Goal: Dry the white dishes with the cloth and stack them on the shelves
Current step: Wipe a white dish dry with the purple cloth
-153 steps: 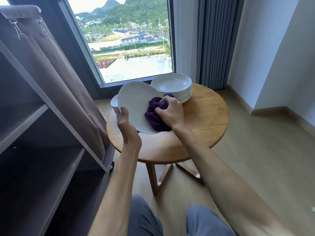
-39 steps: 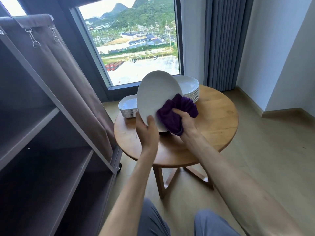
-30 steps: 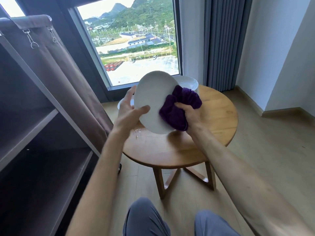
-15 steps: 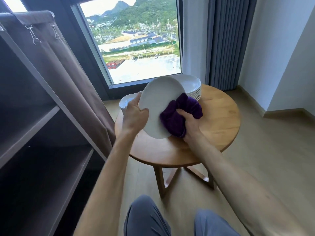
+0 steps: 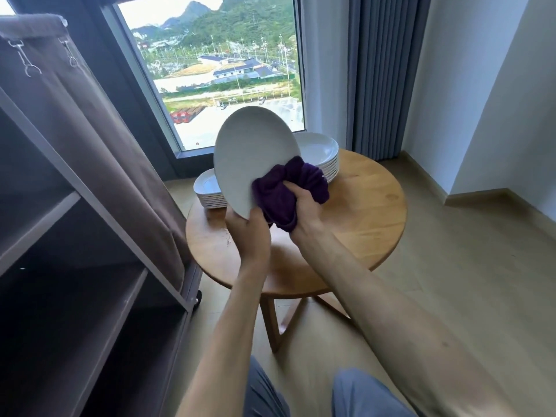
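While the dark fabric-sided shelves [image 5: 75, 266] at 9 o'clock sit bare, the left hand [image 5: 249, 236] has regripped: fingers now curled on the bottom rim of the white round ceramic plate [image 5: 255, 158], which stands upright over the round wooden bench [image 5: 361, 212]. Likely mid-wipe, not ready to shelve. At 3 o'clock of the plate, right hand [image 5: 307, 209] fingers are clamped on the bunched purple cloth [image 5: 288, 188], pressed to its lower edge.

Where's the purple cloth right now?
The purple cloth is bunched in the right hand, pressed against the lower right edge of the tilted white plate above the round wooden table.
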Motion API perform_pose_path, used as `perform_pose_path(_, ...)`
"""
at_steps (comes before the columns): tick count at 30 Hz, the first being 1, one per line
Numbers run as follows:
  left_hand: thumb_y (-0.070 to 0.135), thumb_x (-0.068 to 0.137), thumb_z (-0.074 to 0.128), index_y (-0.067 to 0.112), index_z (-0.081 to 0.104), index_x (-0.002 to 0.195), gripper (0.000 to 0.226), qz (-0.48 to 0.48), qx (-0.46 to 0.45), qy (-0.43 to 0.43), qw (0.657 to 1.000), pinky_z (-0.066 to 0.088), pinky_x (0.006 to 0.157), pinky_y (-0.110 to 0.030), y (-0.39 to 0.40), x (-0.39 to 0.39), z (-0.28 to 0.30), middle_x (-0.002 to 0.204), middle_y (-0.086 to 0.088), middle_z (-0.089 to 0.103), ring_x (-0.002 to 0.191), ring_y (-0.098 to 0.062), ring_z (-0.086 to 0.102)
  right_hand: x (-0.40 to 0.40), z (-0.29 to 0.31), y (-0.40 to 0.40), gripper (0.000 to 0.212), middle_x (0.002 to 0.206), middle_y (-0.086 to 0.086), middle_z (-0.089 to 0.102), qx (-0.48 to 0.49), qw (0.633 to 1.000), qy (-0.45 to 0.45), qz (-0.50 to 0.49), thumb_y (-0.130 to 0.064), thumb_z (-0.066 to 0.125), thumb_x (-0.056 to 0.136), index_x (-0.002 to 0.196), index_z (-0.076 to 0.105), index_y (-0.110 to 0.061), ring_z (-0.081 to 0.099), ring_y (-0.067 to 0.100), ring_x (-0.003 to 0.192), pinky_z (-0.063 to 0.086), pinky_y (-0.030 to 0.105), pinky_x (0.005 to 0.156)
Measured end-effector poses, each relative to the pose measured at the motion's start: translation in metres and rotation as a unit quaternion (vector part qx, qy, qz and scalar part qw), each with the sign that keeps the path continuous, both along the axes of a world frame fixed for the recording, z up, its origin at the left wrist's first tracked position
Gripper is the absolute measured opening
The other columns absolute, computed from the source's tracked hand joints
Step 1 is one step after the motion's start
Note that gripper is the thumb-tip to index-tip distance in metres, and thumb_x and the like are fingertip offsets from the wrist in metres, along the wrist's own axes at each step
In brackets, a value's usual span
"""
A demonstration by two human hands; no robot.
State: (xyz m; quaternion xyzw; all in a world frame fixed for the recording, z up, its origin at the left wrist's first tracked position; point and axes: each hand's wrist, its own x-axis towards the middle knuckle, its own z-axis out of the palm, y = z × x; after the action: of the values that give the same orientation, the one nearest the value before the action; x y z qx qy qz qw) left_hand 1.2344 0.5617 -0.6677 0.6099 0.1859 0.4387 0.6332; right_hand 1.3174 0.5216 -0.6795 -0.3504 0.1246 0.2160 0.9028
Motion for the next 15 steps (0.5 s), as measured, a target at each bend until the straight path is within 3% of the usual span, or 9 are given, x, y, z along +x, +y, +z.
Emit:
perform_pose_path(2, -0.015, 0.082, 0.061, 0.03, 0.06, 0.083, 0.045, -0.013, 0.028, 0.04, 0.999, 0.056, 0.063, -0.026, 0.016, -0.01, 0.001, 0.074, 0.032, 0.068, 0.068, 0.009, 0.063, 0.004, 0.001, -0.011, 0.044, 0.122, 0.02, 0.07, -0.029, 0.999, -0.044, -0.013, 0.001, 0.079, 0.076, 0.118, 0.066, 0.002, 0.07, 0.034, 0.109, 0.059, 0.048, 0.093)
perform_pose_path(4, -0.003, 0.073, 0.064, 0.023, 0.064, 0.076, 0.026, -0.054, 0.119, 0.163, 0.978, 0.054, 0.06, -0.021, 0.047, -0.022, 0.01, 0.068, 0.023, 0.069, 0.067, 0.002, 0.064, 0.018, 0.002, -0.028, 0.038, 0.117, 0.015, 0.073, -0.098, 0.988, -0.111, -0.034, 0.0, 0.081, 0.074, 0.11, 0.07, -0.003, 0.071, 0.029, 0.106, 0.058, 0.044, 0.094)
perform_pose_path(5, 0.007, 0.067, 0.064, 0.016, 0.067, 0.077, 0.014, -0.085, 0.166, 0.239, 0.953, 0.055, 0.064, -0.026, 0.063, -0.027, 0.019, 0.07, 0.014, 0.069, 0.072, -0.009, 0.064, 0.024, 0.003, -0.037, 0.039, 0.115, 0.013, 0.073, -0.131, 0.979, -0.151, -0.029, -0.001, 0.082, 0.073, 0.11, 0.07, -0.003, 0.071, 0.028, 0.106, 0.058, 0.044, 0.094)
perform_pose_path(7, 0.016, 0.055, 0.059, -0.004, 0.067, 0.09, 0.041, -0.145, 0.209, 0.352, 0.901, 0.051, 0.074, -0.037, 0.095, -0.027, 0.041, 0.083, -0.008, 0.067, 0.083, -0.025, 0.059, 0.029, 0.006, -0.046, 0.042, 0.113, 0.011, 0.073, -0.187, 0.958, -0.22, -0.002, -0.004, 0.082, 0.072, 0.112, 0.069, -0.001, 0.07, 0.025, 0.107, 0.058, 0.042, 0.094)
perform_pose_path(8, 0.016, 0.053, 0.057, -0.006, 0.066, 0.097, 0.05, -0.165, 0.201, 0.367, 0.893, 0.049, 0.078, -0.039, 0.107, -0.024, 0.051, 0.091, -0.015, 0.067, 0.088, -0.029, 0.06, 0.03, 0.007, -0.046, 0.044, 0.111, 0.009, 0.073, -0.205, 0.95, -0.237, 0.0, -0.006, 0.083, 0.071, 0.112, 0.069, -0.002, 0.071, 0.023, 0.105, 0.058, 0.038, 0.09)
perform_pose_path(10, 0.015, 0.056, 0.057, 0.002, 0.067, 0.103, 0.05, -0.159, 0.171, 0.329, 0.915, 0.05, 0.08, -0.039, 0.114, -0.02, 0.06, 0.101, -0.017, 0.069, 0.095, -0.03, 0.063, 0.029, 0.01, -0.038, 0.044, 0.107, 0.007, 0.075, -0.211, 0.951, -0.226, -0.024, -0.009, 0.084, 0.066, 0.108, 0.071, -0.004, 0.072, 0.021, 0.101, 0.059, 0.034, 0.085)
perform_pose_path(13, 0.015, 0.07, 0.064, 0.018, 0.065, 0.105, 0.035, -0.048, 0.07, 0.155, 0.984, 0.054, 0.066, -0.025, 0.082, -0.017, 0.038, 0.094, 0.002, 0.073, 0.086, -0.013, 0.069, 0.03, 0.012, -0.018, 0.046, 0.108, 0.011, 0.076, -0.153, 0.977, -0.143, -0.046, -0.008, 0.084, 0.065, 0.108, 0.072, -0.004, 0.073, 0.025, 0.098, 0.061, 0.042, 0.086)
perform_pose_path(15, 0.006, 0.083, 0.07, 0.025, 0.061, 0.117, 0.04, -0.013, 0.022, 0.069, 0.997, 0.058, 0.074, -0.023, 0.047, -0.008, 0.009, 0.105, 0.005, 0.073, 0.097, -0.012, 0.07, 0.026, 0.01, -0.006, 0.049, 0.113, 0.014, 0.074, -0.086, 0.994, -0.063, -0.033, -0.006, 0.082, 0.068, 0.115, 0.069, -0.001, 0.073, 0.03, 0.099, 0.062, 0.044, 0.078)
